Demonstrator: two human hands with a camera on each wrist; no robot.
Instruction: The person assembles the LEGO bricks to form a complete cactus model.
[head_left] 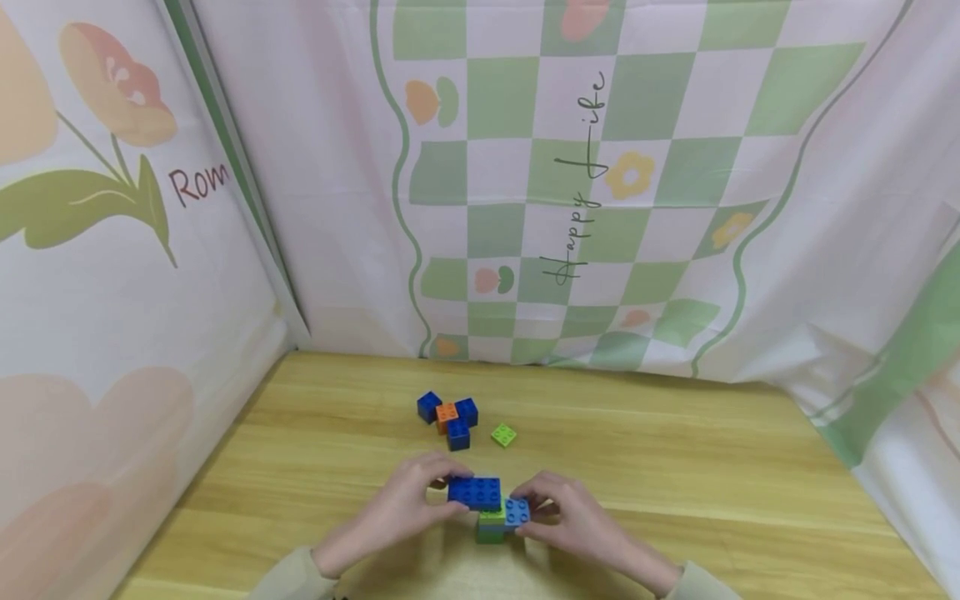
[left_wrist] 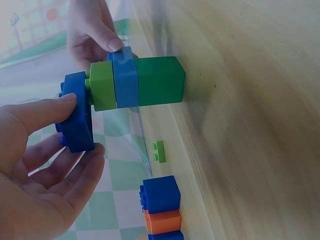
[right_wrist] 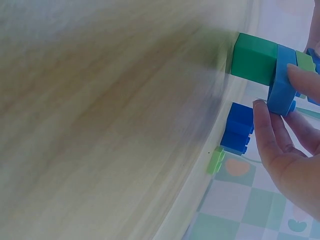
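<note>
My left hand (head_left: 408, 493) pinches a dark blue building brick (head_left: 476, 493) between thumb and fingers. In the left wrist view that dark blue brick (left_wrist: 80, 112) sits tilted right at the studs of a light green brick (left_wrist: 103, 86). Below the light green brick comes a lighter blue brick (left_wrist: 125, 77), then a dark green brick (left_wrist: 161, 81) at the base, standing on the table. My right hand (head_left: 573, 514) grips the end of the lighter blue brick (head_left: 517, 512), which juts out to the right of the stack.
Beyond the hands, several dark blue bricks (head_left: 458, 434) cluster around an orange brick (head_left: 447, 416). A thin light green brick (head_left: 504, 435) lies to their right on the wooden table (head_left: 637, 450). Patterned cloth (head_left: 502, 167) hangs behind the table.
</note>
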